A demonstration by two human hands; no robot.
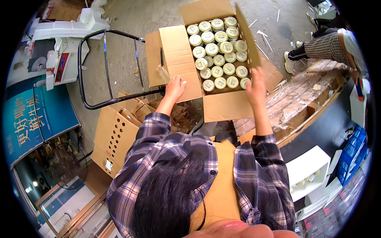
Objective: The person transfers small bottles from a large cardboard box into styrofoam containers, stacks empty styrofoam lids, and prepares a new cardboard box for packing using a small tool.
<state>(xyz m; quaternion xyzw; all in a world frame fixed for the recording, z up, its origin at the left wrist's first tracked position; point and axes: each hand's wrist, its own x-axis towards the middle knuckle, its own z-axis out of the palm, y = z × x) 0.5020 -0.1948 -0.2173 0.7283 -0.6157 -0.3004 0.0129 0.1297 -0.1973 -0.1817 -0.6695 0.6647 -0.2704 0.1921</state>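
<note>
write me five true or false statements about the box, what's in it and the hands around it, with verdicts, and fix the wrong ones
1. The cardboard box is open, with round lidded containers inside. True.
2. The left hand is deep among the containers. False: the left hand is at the box's left flap.
3. The right hand is at the right side of the box, toward the near corner. True.
4. The black metal frame lies to the right of the box. False: the black metal frame is to the left of it.
5. Another person is partly in view at the upper right. True.
</note>
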